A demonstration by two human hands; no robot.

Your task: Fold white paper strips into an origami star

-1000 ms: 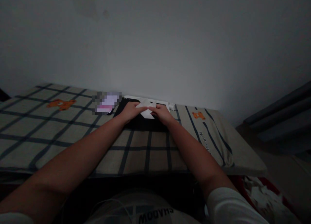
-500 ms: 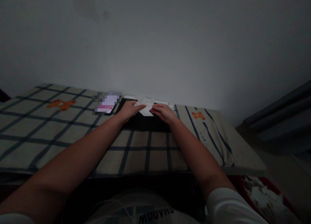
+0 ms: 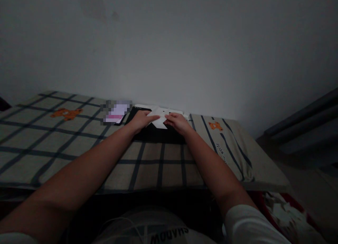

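Observation:
A folded piece of white paper (image 3: 159,119) lies between both my hands, over a flat black slab (image 3: 155,134) that rests on the bed near the wall. My left hand (image 3: 140,120) pinches the paper's left side with its fingers. My right hand (image 3: 177,122) grips the paper's right side. More white sheets (image 3: 177,112) show just behind the hands, against the wall. The scene is dim, so the paper's folds are hard to read.
The bed (image 3: 66,145) carries a beige cover with dark checks and orange bear prints (image 3: 66,113). A blurred lit screen (image 3: 116,112) lies left of the black slab. A plain wall (image 3: 169,46) rises right behind. Red and white cloth (image 3: 285,212) lies lower right.
Both hands have stayed on the paper and shifted it slightly; its flaps lifted half a second ago and now sit lower between the fingers.

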